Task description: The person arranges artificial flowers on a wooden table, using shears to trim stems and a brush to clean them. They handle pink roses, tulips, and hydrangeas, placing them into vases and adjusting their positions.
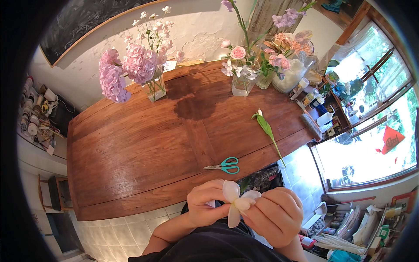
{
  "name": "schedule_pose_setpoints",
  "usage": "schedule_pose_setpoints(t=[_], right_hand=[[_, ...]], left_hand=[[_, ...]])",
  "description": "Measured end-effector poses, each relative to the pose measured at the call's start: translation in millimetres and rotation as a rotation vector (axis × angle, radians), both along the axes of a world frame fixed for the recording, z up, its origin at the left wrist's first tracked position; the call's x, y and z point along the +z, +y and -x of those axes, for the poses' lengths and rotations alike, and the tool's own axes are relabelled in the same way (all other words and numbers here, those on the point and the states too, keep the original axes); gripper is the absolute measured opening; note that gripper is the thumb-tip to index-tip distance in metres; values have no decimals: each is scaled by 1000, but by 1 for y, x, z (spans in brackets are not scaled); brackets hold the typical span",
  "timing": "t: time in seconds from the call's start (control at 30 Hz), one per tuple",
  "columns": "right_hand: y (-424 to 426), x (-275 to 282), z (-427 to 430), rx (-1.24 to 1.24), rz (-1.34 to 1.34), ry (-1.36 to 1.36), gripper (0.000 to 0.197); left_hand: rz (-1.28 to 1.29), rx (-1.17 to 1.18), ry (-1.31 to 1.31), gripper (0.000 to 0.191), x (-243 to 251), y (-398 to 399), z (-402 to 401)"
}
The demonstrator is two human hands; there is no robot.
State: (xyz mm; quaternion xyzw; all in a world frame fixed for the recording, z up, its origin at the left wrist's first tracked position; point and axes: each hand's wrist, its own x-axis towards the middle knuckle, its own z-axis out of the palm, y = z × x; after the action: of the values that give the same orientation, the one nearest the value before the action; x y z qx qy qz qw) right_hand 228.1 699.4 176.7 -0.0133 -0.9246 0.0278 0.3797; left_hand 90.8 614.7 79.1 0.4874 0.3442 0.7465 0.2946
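Observation:
My left hand (207,203) and my right hand (279,214) are close together before my body, just off the table's front edge. Between them is a white flower (243,203), its petals spread outward around a closed pale centre. Left thumb and fingers pinch it from one side, while the curled right fingers grip it from the other; its stem is hidden. Scissors with teal handles (226,166) lie on the wooden table (131,154) beyond my hands, blades pointing left. Farther right, a cut stem with green leaves and a white bud (266,129) lies near the edge.
Pink hydrangeas (140,64) stand in a glass vase (156,89) at the back left. Another glass vase (241,86) holds roses and white blooms. Bottles (309,96) and a brush (311,123) crowd the right end. A dark bin (262,178) sits below the front edge.

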Motion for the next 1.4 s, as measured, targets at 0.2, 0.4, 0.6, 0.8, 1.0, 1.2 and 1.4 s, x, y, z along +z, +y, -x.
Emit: schedule_pose_setpoints(t=[0.2, 0.4, 0.6, 0.8, 1.0, 1.2, 1.4], right_hand=[[0, 1, -1, -19, -63, 17, 13], [-4, 0, -6, -54, -61, -33, 19], [-6, 2, -8, -65, -70, -47, 21], [-3, -1, -6, 88, -97, 45, 12], [-2, -1, -5, 141, -113, 33, 10], [-2, -2, -5, 171, -65, 59, 12], [-1, -2, -6, 212, -10, 75, 14]], left_hand=[[3, -40, -28, 21, 0, 1, 1], [-25, -57, -27, 22, 2, 0, 2], [-50, -56, -51, 20, 0, 1, 0], [-47, -21, -14, 23, 0, 0, 0], [-46, -35, -32, 22, -2, -1, -1], [-65, -43, -35, 23, -2, -2, -3], [-34, -66, -12, 23, -4, -4, -2]])
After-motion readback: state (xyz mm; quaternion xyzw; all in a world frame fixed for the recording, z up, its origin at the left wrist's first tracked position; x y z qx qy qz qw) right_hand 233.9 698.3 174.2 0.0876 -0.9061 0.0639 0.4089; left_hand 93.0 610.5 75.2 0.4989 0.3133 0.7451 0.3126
